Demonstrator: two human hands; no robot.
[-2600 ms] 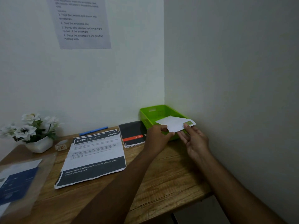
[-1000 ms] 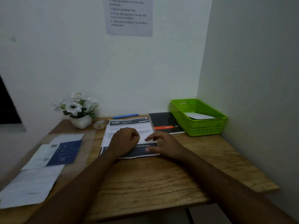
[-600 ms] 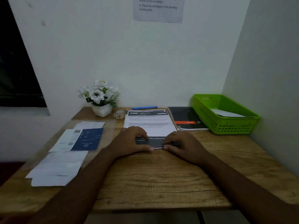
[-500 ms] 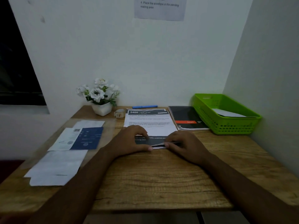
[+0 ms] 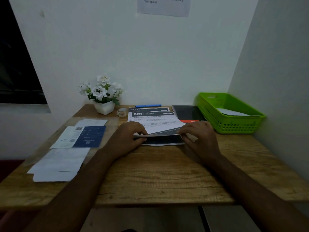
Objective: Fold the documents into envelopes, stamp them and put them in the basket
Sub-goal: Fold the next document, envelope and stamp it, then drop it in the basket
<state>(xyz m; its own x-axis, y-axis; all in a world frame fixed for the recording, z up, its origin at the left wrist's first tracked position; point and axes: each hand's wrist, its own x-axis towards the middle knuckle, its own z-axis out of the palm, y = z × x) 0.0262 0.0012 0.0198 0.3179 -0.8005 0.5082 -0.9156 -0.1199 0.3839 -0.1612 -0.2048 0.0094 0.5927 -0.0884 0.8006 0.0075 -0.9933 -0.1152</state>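
Mid-frame, left hand (image 5: 127, 139) and right hand (image 5: 199, 136) each pinch the document's (image 5: 155, 123) lifted near edge. Uneven pulling could skew the fold or drag the sheet beneath (image 5: 160, 141).

flower pot (image 5: 104, 108): beyond the grip, to its left | tape roll (image 5: 122, 112): just right of pot | blue pen (image 5: 148, 106): by wall, straight beyond grip | black notebook (image 5: 187, 113): beyond-right of grip | wall notice (image 5: 163, 5): high above | wooden desk (image 5: 158, 173): underneath

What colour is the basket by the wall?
Bright green. The basket shows best in the head view, at the table's right rear corner.
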